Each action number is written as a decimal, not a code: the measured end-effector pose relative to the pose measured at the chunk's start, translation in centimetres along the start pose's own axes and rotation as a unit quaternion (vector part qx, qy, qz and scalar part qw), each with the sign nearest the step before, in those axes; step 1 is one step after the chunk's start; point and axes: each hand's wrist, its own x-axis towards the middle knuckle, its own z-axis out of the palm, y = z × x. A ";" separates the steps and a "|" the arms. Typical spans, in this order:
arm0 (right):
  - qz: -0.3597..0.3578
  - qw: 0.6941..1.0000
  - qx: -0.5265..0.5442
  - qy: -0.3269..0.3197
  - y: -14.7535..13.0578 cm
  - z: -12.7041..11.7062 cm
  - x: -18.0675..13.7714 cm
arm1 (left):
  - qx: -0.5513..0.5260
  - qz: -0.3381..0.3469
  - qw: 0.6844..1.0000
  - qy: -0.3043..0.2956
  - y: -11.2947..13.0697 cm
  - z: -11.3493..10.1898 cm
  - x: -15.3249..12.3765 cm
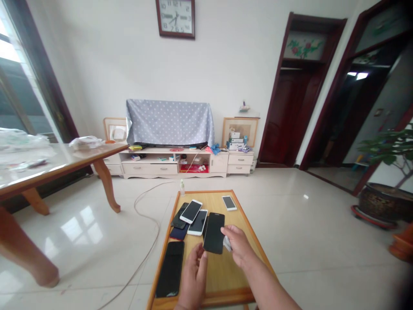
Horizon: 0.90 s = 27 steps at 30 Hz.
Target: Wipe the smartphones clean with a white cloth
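My left hand [194,271] pinches the near corner of a black phone [214,232] and lifts it just above a small wooden table [226,275]. My right hand [238,244] is closed on a small white cloth [227,244] at the phone's right edge. Beyond lies a pile of several phones, with a white phone [191,211] on top. A large black phone [171,268] lies flat near the table's left edge. Another white phone [229,203] lies alone at the far right.
A small clear bottle [182,187] stands at the table's far edge. A cable [145,206] trails over the tiled floor to the left. A big wooden table [48,168] stands at left, a TV cabinet [180,163] at the back wall, a potted plant [383,202] at right.
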 end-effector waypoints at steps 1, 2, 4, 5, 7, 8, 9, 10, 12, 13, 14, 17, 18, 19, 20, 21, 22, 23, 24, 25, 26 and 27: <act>-0.002 1.000 0.002 -0.005 -0.1 0.2 -0.8 | -0.036 -0.022 0.999 0.001 0.7 -0.1 -0.1; -0.003 1.000 0.004 -0.012 -0.1 0.4 -1.5 | -0.069 -0.049 0.996 -0.004 1.3 -0.2 -0.3; -0.003 1.000 0.004 -0.028 0.0 0.8 -2.9 | -0.132 -0.102 0.986 -0.026 2.4 -0.4 -0.6; -0.003 0.999 0.003 -0.034 0.0 1.1 -3.6 | -0.161 -0.120 0.979 -0.039 2.8 -0.6 -0.9; -0.005 0.999 0.001 -0.038 0.0 1.5 -4.8 | -0.211 -0.136 0.966 -0.061 3.4 -0.9 -1.3; -0.008 0.999 0.001 -0.036 -0.1 1.6 -5.3 | -0.228 -0.137 0.961 -0.068 3.7 -1.0 -1.6; -0.011 0.999 -0.001 -0.031 -0.2 1.7 -5.8 | -0.241 -0.138 0.958 -0.071 4.0 -1.2 -1.8; -0.015 1.000 -0.005 -0.027 -0.5 1.7 -6.2 | -0.250 -0.140 0.956 -0.068 4.2 -1.4 -2.0; -0.028 0.999 -0.020 -0.024 -1.1 1.5 -7.0 | -0.258 -0.144 0.953 -0.059 4.4 -1.8 -2.5; -0.040 0.998 -0.028 -0.026 -1.5 1.4 -7.5 | -0.260 -0.147 0.953 -0.053 4.5 -2.0 -2.7; -0.055 0.997 -0.037 -0.032 -1.8 1.2 -7.9 | -0.261 -0.151 0.952 -0.048 4.5 -2.1 -2.9; -0.132 0.985 -0.094 -0.059 -2.0 1.1 -9.3 | -0.263 -0.154 0.951 -0.045 4.6 -2.3 -3.4; -0.167 0.975 -0.129 -0.067 -1.8 1.2 -9.8 | -0.264 -0.152 0.951 -0.049 4.7 -2.2 -3.5; -0.205 0.961 -0.168 -0.073 -1.5 1.3 -10.3 | -0.267 -0.149 0.951 -0.057 4.8 -2.1 -3.6; -0.242 0.945 -0.207 -0.078 -1.2 1.5 -10.6 | -0.272 -0.146 0.949 -0.068 4.9 -1.9 -3.7; -0.276 0.928 -0.240 -0.079 -0.8 1.6 -10.9 | -0.278 -0.145 0.946 -0.082 5.1 -1.8 -3.8; -0.302 0.912 -0.266 -0.078 -0.5 1.7 -11.0 | -0.285 -0.145 0.943 -0.096 5.2 -1.6 -3.9; -0.323 0.899 -0.287 -0.071 -0.3 1.7 -11.0 | -0.292 -0.147 0.939 -0.107 5.4 -1.4 -4.0; -0.336 0.890 -0.303 -0.058 -0.3 1.6 -10.9 | -0.296 -0.148 0.937 -0.114 5.5 -1.3 -4.1; -0.343 0.885 -0.313 -0.037 -0.3 1.5 -10.6 | -0.299 -0.151 0.935 -0.116 5.6 -1.2 -4.1; -0.341 0.885 -0.317 -0.011 -0.4 1.3 -10.2 | -0.299 -0.153 0.935 -0.115 5.7 -1.1 -4.2; -0.330 0.891 -0.312 0.017 -0.6 1.1 -9.8 | -0.297 -0.155 0.936 -0.111 5.7 -1.1 -4.3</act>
